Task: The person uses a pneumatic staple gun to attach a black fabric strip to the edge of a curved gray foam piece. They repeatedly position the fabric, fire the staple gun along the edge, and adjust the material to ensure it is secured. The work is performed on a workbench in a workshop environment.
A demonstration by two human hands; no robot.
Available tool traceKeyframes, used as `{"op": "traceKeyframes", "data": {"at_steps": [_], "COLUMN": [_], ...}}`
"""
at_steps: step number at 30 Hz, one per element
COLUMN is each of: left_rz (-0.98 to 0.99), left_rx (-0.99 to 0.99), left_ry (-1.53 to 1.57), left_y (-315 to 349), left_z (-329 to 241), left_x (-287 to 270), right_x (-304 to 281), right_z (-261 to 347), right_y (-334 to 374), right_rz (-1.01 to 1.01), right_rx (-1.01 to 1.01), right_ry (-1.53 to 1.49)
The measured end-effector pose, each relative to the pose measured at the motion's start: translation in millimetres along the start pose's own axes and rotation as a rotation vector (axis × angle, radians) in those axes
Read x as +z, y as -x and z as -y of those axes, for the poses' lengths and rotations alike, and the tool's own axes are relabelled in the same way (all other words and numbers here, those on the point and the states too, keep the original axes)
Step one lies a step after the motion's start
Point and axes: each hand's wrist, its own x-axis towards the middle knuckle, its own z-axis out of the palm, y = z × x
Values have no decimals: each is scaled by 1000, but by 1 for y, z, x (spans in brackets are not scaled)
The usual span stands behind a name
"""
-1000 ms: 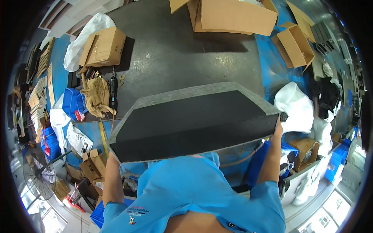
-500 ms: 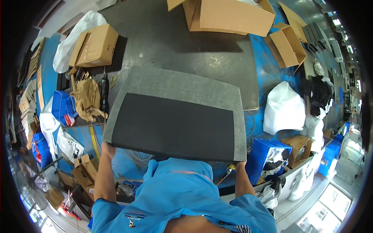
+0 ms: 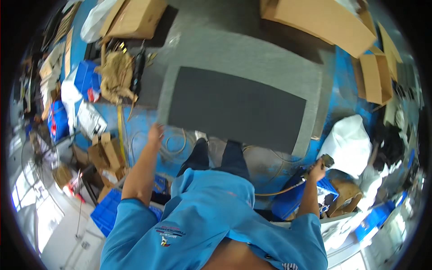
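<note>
A large flat panel point(image 3: 234, 108) with a dark middle and a grey fabric border lies on the grey worktable point(image 3: 252, 49) in front of me. My left hand point(image 3: 156, 133) grips the panel's near left corner. My right hand point(image 3: 316, 171) is down at my right side, away from the panel. It is closed on a small hand tool point(image 3: 326, 160), and a yellowish hose point(image 3: 279, 191) runs from it. My blue shirt fills the lower middle of the picture.
Open cardboard boxes point(image 3: 324, 22) stand at the table's far edge and right side point(image 3: 373, 76). Another box point(image 3: 135, 18) and a tan bundle point(image 3: 114, 76) lie at the left. Blue bins point(image 3: 87, 76), white bags point(image 3: 348, 144) and a coiled hose point(image 3: 175, 139) lie around.
The panel has gone from held up in both hands to lying flat on the table. My right hand has left it and now holds the tool at my side.
</note>
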Motion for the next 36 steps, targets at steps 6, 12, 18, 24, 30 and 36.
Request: {"op": "traceKeyframes", "data": {"at_steps": [6, 12, 18, 24, 30, 36], "left_rz": [298, 159, 91, -31, -33, -1], "left_rx": [438, 961, 1171, 1347, 1462, 1381], "left_ry": [-785, -1340, -1655, -1492, -1526, -1492], "left_y": [60, 62, 46, 39, 26, 34], "left_z": [55, -4, 25, 26, 29, 26], "left_x": [62, 96, 78, 87, 68, 71], "right_x": [-33, 30, 22, 38, 75, 167], "right_z": [39, 43, -9, -1, 15, 54], "right_y": [47, 213, 326, 388, 393, 391], "right_rz": [451, 795, 832, 847, 936, 1072], "right_rx": [129, 251, -130, -211, -253, -456], "right_ry": [254, 516, 807, 989, 841, 825]}}
